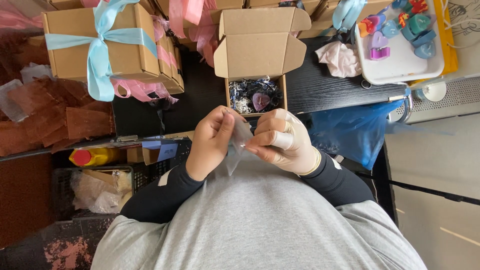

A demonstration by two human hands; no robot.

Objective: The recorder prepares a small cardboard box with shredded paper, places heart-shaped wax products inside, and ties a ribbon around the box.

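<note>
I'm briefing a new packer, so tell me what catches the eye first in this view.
Both hands, left hand bare and right hand gloved, pinch a small clear plastic bag at centre. Just beyond them an open cardboard box holds a purple heart-shaped candle on shredded paper. At upper left sits a closed box tied with a light blue ribbon.

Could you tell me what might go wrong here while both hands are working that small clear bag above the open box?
The thin clear bag, pinched between the left hand and gloved right hand, could tear or slip. It might drop into the open box onto the purple heart. The box sits at the table edge, so a knock might tip it.
</note>
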